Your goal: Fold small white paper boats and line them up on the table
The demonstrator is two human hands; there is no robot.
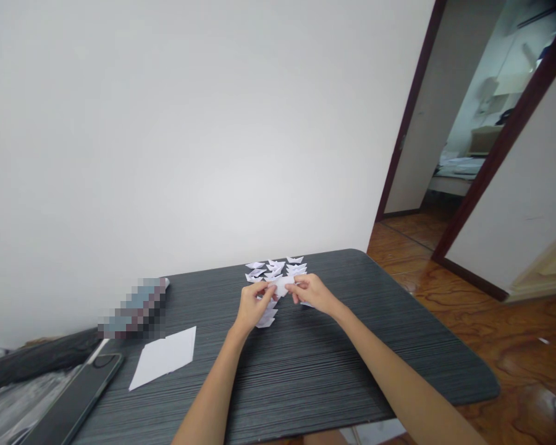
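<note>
A small folded piece of white paper (283,285) is held up over the table, pinched from both sides. My left hand (256,301) grips its left edge between thumb and fingers. On the right edge, my right hand (311,293) closes in the same kind of pinch. Behind and below the hands stand several small folded paper boats (275,266) in rows. More paper boats (266,319) lie close beside my left hand, partly covered by it.
The dark grained table (333,383) has a rounded right end and meets a white wall. On the left lie a stack of white paper sheets (167,355), a dark phone-like device (74,402) and a blurred-out object (136,307). A doorway opens at the right.
</note>
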